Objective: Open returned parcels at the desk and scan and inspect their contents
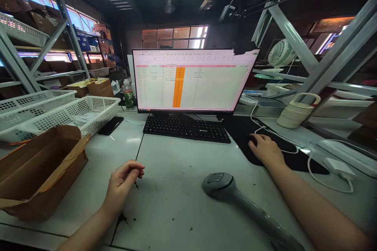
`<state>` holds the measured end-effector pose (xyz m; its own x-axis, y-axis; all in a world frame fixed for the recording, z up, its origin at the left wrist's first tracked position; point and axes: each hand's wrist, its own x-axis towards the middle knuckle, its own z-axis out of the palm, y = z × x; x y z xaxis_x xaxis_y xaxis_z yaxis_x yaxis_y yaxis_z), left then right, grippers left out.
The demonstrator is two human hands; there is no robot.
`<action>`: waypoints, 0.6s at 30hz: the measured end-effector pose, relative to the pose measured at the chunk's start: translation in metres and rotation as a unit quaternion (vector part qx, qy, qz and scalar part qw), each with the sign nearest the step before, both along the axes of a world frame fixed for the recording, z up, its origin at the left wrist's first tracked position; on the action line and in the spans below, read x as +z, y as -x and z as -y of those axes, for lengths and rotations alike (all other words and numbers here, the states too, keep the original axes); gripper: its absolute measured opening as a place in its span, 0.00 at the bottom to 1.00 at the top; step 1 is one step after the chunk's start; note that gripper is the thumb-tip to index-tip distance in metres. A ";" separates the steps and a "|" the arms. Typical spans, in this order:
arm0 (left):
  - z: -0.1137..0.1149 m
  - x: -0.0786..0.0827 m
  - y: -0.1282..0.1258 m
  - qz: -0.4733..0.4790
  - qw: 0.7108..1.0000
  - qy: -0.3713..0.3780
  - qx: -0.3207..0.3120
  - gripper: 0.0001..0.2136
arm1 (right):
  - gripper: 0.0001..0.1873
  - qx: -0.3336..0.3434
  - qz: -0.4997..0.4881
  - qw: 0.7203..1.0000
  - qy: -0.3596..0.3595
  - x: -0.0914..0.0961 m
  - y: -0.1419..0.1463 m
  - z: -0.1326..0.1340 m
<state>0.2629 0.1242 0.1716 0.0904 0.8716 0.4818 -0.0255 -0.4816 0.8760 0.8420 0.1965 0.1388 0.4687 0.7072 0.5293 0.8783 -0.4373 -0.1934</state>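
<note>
My right hand (pixel 266 150) rests on the black mouse pad (pixel 235 129), curved over what looks like a dark computer mouse, almost wholly covered by the palm and fingers. On the left, my left hand (pixel 125 176) lies on the white table (pixel 165 196) with its fingers curled in and the thumb against them. Nothing shows in it. A black keyboard (pixel 185 127) sits in front of the monitor (pixel 212 86), which displays a spreadsheet with an orange column. Between my forearms lies a grey handheld barcode scanner (pixel 219 184), its handle pointing toward the lower right.
An open cardboard box (pixel 44 172) stands at left, before white perforated baskets (pixel 100 106). A phone (pixel 111 125) lies beside them. A green can (pixel 129 96) is by the monitor. At right are a cream lidded container (pixel 296 113), a white charger (pixel 338 166) with cables, and metal shelving.
</note>
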 end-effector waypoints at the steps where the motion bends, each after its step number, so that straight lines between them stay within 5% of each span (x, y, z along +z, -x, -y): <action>1: 0.000 0.000 0.000 -0.001 1.000 0.001 0.000 0.09 | 0.26 -0.001 0.000 1.000 0.001 0.000 0.000 0.000; 18: -0.020 0.000 -0.008 -0.071 0.996 0.054 0.021 0.13 | 0.28 -0.005 0.007 1.000 -0.007 0.010 0.025 0.014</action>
